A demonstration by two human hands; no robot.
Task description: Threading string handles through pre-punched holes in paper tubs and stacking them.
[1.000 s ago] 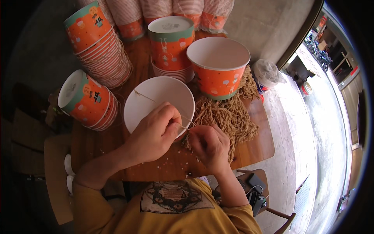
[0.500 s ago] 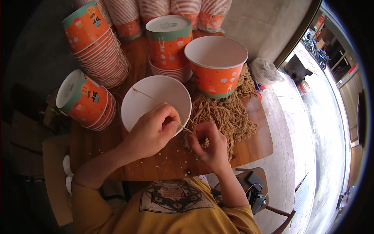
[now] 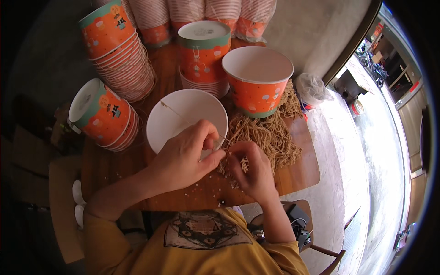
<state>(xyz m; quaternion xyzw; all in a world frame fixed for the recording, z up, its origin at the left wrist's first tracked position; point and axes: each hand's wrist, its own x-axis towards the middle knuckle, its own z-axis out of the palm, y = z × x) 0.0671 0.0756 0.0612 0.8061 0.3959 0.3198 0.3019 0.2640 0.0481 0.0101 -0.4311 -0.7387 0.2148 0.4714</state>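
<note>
My left hand (image 3: 188, 158) pinches a thin tan cord (image 3: 170, 108), whose loose end reaches up across a white paper bucket's inside. The mouth of that bucket (image 3: 160, 123) faces up, just beyond my left hand. My right hand (image 3: 254, 172) meets the left fingertips, its thumb and forefinger closed on the same cord. Exactly how the cord runs between the fingers is hidden. A heap of tan cords (image 3: 270, 142) lies past my right hand. An orange paper bucket (image 3: 257, 89) stands upright on the heap's far side.
Upturned orange buckets (image 3: 110, 112) and a tall leaning stack (image 3: 121, 64) stand at the left. Another stack (image 3: 204, 57) is behind; bagged stacks (image 3: 254, 23) line the wall. Small beads (image 3: 197, 190) dot the wooden table (image 3: 298, 174). A chair (image 3: 300, 224) holds dark devices.
My left thumb and fingers have spread somewhat, and my right fingers have come closer to them along the cord. The view has shifted slightly, moving the buckets a little rightward.
</note>
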